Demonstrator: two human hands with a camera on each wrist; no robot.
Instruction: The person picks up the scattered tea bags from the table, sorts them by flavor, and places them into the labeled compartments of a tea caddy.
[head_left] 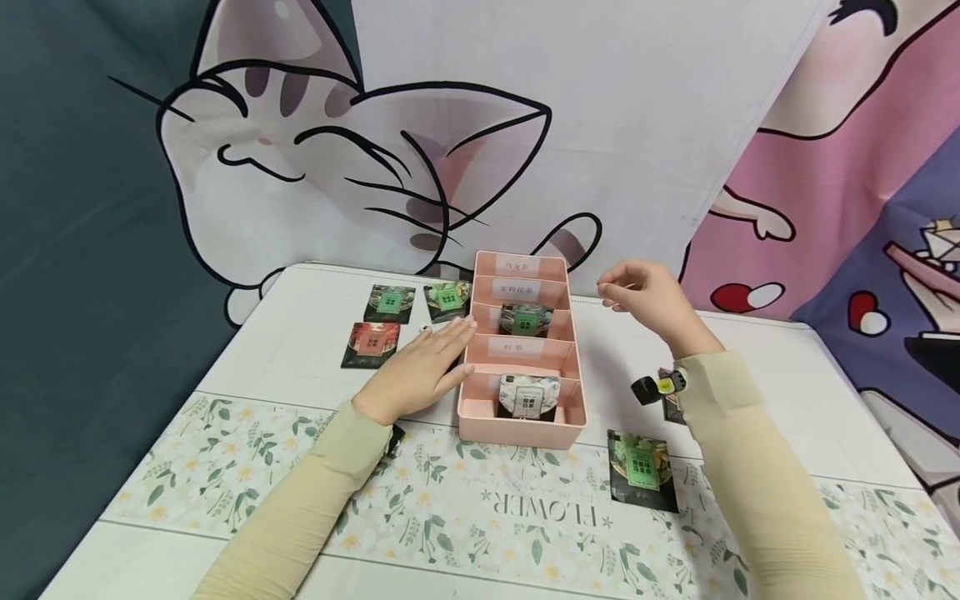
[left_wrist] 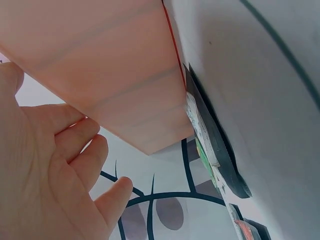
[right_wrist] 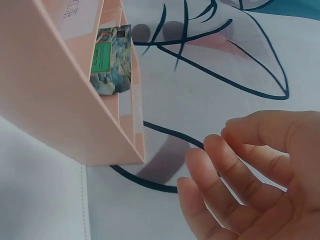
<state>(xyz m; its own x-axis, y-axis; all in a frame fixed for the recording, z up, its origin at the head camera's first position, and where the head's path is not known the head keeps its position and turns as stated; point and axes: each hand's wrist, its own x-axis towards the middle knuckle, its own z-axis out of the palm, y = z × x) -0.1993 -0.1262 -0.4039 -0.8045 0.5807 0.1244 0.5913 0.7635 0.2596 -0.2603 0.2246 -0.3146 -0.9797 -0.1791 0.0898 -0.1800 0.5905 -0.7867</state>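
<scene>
A pink divided box with paper labels stands on the table. My left hand rests against its left side, fingers straight and fingertips at the rim; in the left wrist view they lie along the box wall. One compartment holds a blue-green tea packet, and the nearest one holds a white tea packet. To the right of the box, my right hand is raised with loosely bent fingers and nothing in them. In the right wrist view, the blue-green packet sticks up inside the box.
Left of the box lie a dark green-labelled packet, a yellow-green packet and a red packet. Another green-labelled packet lies at the front right, and one packet is partly hidden by the right wrist. A printed cloth hangs behind the table.
</scene>
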